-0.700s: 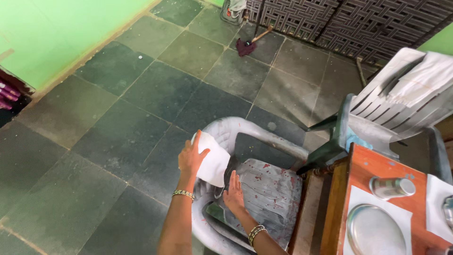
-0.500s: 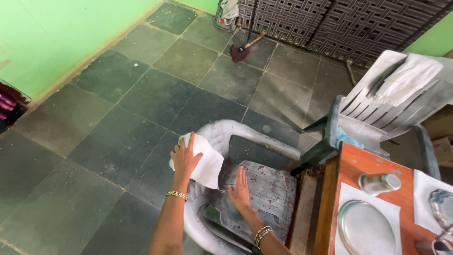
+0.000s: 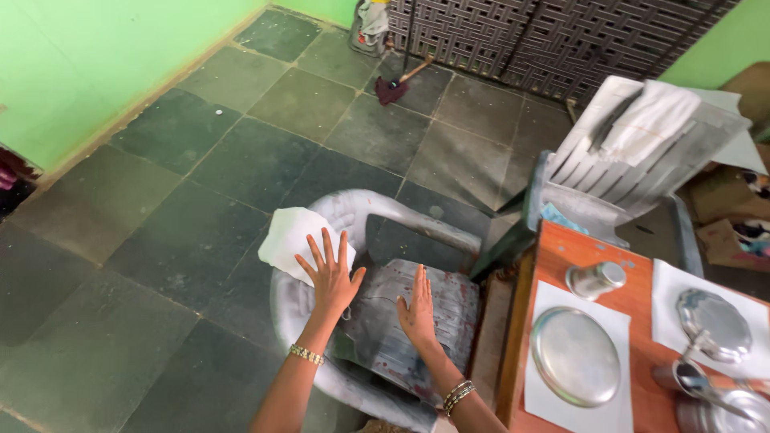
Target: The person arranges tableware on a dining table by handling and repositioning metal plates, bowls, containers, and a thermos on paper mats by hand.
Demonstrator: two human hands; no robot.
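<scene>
Since the earlier frames, the left hand (image 3: 329,277) has slid with the white cloth (image 3: 293,240) a little further along the arm of the grey plastic chair (image 3: 385,321), and the camera now takes in more of the bench.

Nearest: both forearms reach forward and down from the bottom edge, each with bangles at the wrist. Left hand lies palm down, fingers (image 3: 325,250) spread wide, pressing the cloth flat against the chair's left armrest; it grips nothing, only pins the cloth. Right hand (image 3: 419,309) rests on the stained, worn seat, fingers together and straight, edge of the palm down, likewise holding nothing.

Judgement on the wiping in hand: it would go best with the palm kept flat so the whole cloth bears on the plastic, stroking along the curve of the armrest, while the right hand steadies the seat against sliding on the tiled floor (image 3: 200,160).

Just right of the chair stands the orange bench (image 3: 642,297), carrying steel plates (image 3: 576,355) on white paper and a steel tumbler (image 3: 595,279) lying on its side. Beyond it a second white chair (image 3: 634,144) is tilted, draped with a pale cloth. Farthest, a broom (image 3: 397,84) lies before a lattice gate (image 3: 545,36), well apart from the hands.
</scene>
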